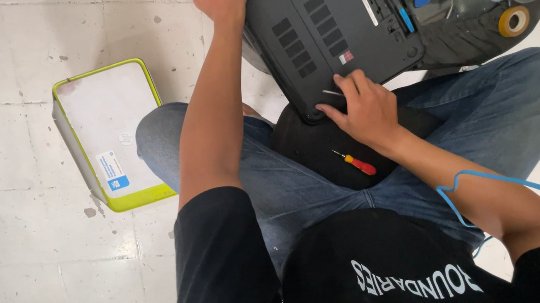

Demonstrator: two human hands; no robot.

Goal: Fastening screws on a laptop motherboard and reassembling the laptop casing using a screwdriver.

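Lying underside-up, the laptop runs diagonally from lap toward upper right
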